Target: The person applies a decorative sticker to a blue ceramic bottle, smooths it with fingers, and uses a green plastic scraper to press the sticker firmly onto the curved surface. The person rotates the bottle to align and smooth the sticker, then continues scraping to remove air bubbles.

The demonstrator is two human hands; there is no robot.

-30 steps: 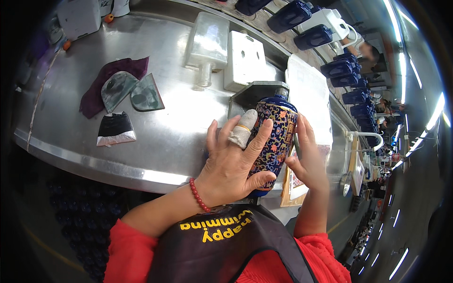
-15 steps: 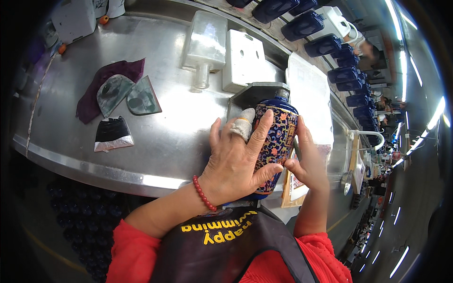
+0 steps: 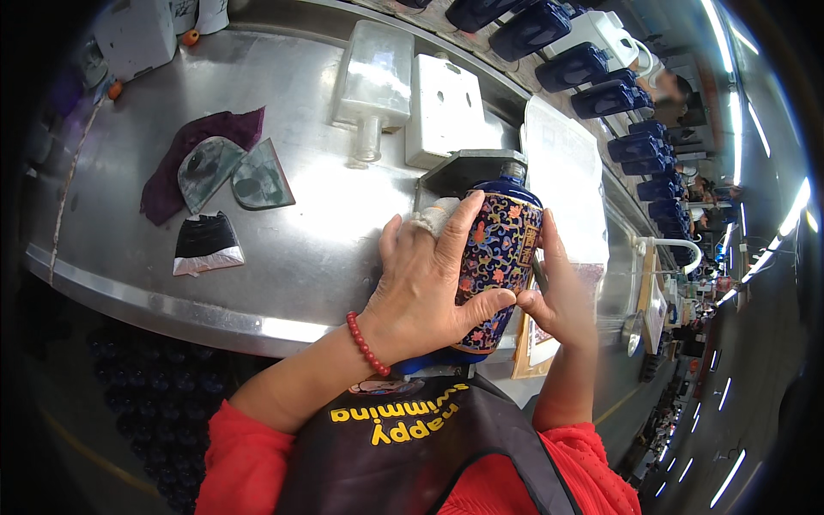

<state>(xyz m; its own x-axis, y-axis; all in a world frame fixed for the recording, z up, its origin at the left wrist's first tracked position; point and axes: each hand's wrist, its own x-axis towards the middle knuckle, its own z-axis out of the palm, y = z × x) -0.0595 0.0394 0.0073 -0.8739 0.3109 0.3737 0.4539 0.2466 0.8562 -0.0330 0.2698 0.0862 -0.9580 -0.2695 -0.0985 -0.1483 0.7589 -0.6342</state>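
Note:
A dark blue glass bottle [image 3: 501, 257] with a colourful floral pattern stands between my hands, its neck pointing away from me. My left hand [image 3: 422, 296] is against its left side, thumb and forefinger pressing on the patterned surface; some fingers wear a pale fabric wrap. Along the bottle's right edge, my right hand [image 3: 563, 292] grips it, thumb on the near side and fingers stretched upward. Behind the bottle sits a dark angular metal holder [image 3: 463, 172], partly covered by it.
On the metal table [image 3: 318, 240] lie a purple cloth [image 3: 167, 167], a black-and-silver pad [image 3: 206, 245] and two greenish scraper-like pieces [image 3: 262, 176]. A clear bottle [image 3: 375, 77] and a white block [image 3: 445, 112] stand farther back. Blue bottles [image 3: 573, 67] line a conveyor; white sheets [image 3: 562, 180] lie rightward.
My left hand has slid slightly left across the bottle, uncovering more of the floral pattern. The blue bottles on the conveyor have shifted along it. My right hand stays in place.

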